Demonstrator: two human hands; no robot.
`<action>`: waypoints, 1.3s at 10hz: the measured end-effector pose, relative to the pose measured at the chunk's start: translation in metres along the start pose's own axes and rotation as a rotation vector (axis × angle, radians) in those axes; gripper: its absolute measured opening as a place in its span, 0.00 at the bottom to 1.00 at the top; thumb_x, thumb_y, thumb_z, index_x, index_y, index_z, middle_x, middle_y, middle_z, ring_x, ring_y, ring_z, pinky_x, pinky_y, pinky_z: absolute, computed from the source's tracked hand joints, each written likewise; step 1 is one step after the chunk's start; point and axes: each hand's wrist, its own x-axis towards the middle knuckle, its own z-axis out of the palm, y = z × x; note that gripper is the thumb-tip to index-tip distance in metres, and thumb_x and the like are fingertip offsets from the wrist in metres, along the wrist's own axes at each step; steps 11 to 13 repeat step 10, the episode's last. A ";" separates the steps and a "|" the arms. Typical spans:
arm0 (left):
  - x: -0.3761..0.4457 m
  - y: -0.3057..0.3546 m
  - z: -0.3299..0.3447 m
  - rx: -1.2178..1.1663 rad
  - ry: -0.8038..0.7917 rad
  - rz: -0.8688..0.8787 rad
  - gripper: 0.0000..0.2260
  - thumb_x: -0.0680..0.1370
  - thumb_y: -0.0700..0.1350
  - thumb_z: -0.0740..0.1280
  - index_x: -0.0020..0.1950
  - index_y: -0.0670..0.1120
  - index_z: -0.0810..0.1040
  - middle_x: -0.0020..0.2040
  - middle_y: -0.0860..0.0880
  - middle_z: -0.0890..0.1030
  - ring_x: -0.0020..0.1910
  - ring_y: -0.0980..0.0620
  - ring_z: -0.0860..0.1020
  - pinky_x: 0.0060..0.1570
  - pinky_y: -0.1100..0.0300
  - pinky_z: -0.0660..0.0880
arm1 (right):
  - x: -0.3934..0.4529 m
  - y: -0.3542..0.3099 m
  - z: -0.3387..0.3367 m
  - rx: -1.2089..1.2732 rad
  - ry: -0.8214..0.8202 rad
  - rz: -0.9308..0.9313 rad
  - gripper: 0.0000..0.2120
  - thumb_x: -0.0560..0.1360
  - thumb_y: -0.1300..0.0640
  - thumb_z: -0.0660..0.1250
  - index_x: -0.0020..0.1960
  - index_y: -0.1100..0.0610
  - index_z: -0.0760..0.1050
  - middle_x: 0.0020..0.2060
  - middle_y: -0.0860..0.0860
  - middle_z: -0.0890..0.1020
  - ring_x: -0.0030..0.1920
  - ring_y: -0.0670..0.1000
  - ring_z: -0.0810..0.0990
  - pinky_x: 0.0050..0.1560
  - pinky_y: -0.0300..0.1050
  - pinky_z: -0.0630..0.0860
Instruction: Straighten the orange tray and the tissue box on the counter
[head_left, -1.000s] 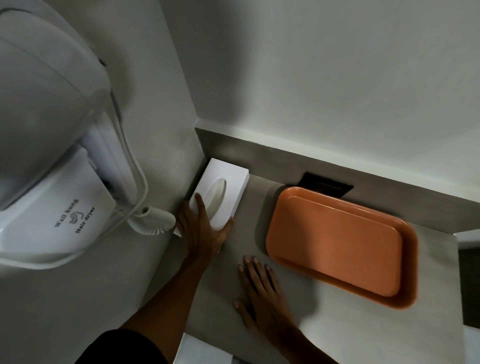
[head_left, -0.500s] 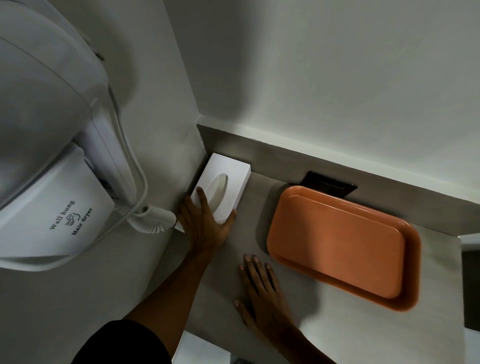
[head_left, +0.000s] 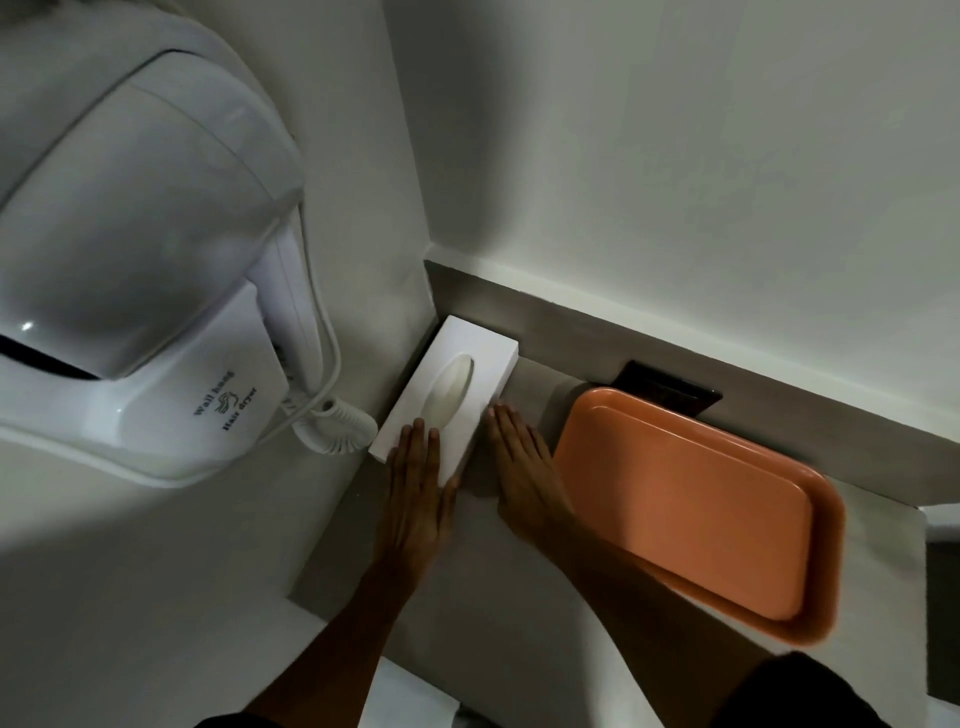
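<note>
A white tissue box (head_left: 480, 358) with an oval slot lies in the counter's back left corner, along the left wall. My left hand (head_left: 418, 493) lies flat over its near end, fingers on top and thumb against its right side. My right hand (head_left: 522, 467) is flat and upright on the counter, fingertips touching the box's right side. The empty orange tray (head_left: 691, 499) lies on the grey counter (head_left: 493, 597) just right of my right hand, angled to the back edge.
A white wall-hung hair dryer (head_left: 145, 291) with a coiled cord (head_left: 337, 426) juts from the left wall beside the box. A black socket plate (head_left: 670, 387) sits on the backsplash behind the tray. The counter ends at the right past the tray.
My right hand has moved forward from the counter's front to the box's right side. My left hand has flattened on the box's near end. The camera has moved closer.
</note>
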 end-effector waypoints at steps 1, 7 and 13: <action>-0.002 -0.001 0.003 0.014 -0.008 0.013 0.31 0.87 0.54 0.62 0.85 0.37 0.61 0.86 0.37 0.61 0.87 0.39 0.59 0.84 0.38 0.63 | 0.011 0.004 0.005 -0.074 0.001 -0.079 0.56 0.74 0.74 0.68 0.91 0.59 0.38 0.90 0.56 0.37 0.91 0.57 0.37 0.91 0.55 0.40; 0.012 -0.021 0.001 0.160 -0.020 0.052 0.32 0.87 0.54 0.63 0.84 0.36 0.63 0.85 0.37 0.64 0.86 0.38 0.62 0.84 0.38 0.63 | 0.049 0.011 0.006 -0.120 -0.092 -0.137 0.42 0.89 0.38 0.58 0.91 0.58 0.42 0.91 0.54 0.41 0.92 0.56 0.41 0.92 0.61 0.49; 0.013 -0.010 -0.024 0.042 -0.082 0.067 0.34 0.85 0.59 0.60 0.85 0.39 0.63 0.86 0.39 0.62 0.86 0.39 0.61 0.83 0.36 0.62 | -0.001 0.012 -0.014 0.011 0.034 0.043 0.38 0.91 0.41 0.57 0.91 0.55 0.42 0.87 0.47 0.37 0.88 0.48 0.37 0.92 0.53 0.46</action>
